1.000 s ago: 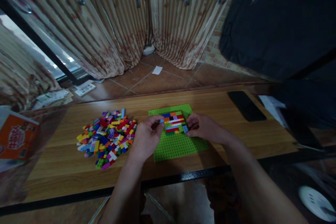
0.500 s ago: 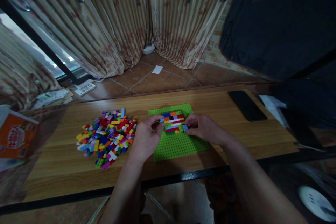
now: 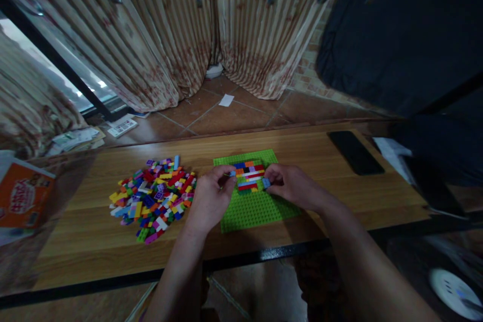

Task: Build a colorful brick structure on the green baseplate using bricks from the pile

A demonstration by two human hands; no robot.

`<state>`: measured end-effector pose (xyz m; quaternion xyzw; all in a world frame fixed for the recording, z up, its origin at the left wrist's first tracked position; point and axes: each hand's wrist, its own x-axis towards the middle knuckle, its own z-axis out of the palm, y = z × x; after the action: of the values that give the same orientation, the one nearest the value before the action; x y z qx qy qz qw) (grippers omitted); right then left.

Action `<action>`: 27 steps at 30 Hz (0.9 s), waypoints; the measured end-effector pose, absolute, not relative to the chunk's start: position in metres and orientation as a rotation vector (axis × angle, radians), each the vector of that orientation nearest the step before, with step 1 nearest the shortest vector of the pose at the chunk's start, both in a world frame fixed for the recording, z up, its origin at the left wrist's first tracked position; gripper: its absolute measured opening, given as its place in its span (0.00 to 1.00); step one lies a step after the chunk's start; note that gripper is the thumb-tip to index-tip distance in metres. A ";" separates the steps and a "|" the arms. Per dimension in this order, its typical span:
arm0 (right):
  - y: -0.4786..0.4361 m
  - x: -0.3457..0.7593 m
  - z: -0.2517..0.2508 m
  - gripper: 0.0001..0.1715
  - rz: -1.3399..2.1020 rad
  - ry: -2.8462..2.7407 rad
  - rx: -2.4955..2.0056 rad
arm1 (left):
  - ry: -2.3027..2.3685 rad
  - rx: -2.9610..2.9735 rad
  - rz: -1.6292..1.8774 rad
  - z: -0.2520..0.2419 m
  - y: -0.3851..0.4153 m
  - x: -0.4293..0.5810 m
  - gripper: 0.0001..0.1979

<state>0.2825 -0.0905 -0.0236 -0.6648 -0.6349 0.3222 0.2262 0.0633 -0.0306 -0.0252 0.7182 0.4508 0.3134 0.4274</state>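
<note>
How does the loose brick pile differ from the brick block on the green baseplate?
The loose brick pile is a jumble at many angles; the brick block has aligned rows. The pile spreads wider; the block is compact. The pile lies on the wooden table; the block sits on the green baseplate, between the left hand and right hand. Both mix many colours.

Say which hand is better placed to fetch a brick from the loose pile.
Likely the left hand, nearer the loose pile; the right hand is across the baseplate. Each pinches a blue brick.
</note>
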 end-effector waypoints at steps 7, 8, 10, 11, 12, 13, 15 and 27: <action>-0.088 0.281 -0.028 0.09 0.870 -1.723 -1.838 | 1.124 1.804 0.774 -0.025 -0.030 0.063 0.14; -0.088 0.280 -0.028 0.10 0.869 -1.717 -1.833 | 1.124 1.807 0.771 -0.024 -0.031 0.063 0.14; -0.088 0.281 -0.029 0.12 0.884 -1.702 -1.817 | 1.122 1.812 0.761 -0.022 -0.031 0.063 0.14; -0.089 0.282 -0.030 0.14 0.899 -1.690 -1.809 | 1.120 1.813 0.752 -0.021 -0.032 0.063 0.14; -0.089 0.283 -0.030 0.15 0.919 -1.677 -1.800 | 1.117 1.814 0.749 -0.020 -0.032 0.063 0.14; -0.089 0.285 -0.031 0.17 0.942 -1.664 -1.790 | 1.112 1.815 0.751 -0.020 -0.032 0.062 0.14; -0.089 0.291 -0.033 0.17 0.973 -1.625 -1.767 | 1.108 1.818 0.759 -0.020 -0.032 0.062 0.13; -0.083 0.294 -0.040 0.11 0.967 -1.600 -1.862 | 1.143 1.894 0.792 -0.020 -0.031 0.061 0.11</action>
<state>0.2940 -0.0825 -0.0400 -0.6834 -0.5875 0.3548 0.2490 0.0612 -0.0312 -0.0198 0.7437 0.4487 0.3109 0.3858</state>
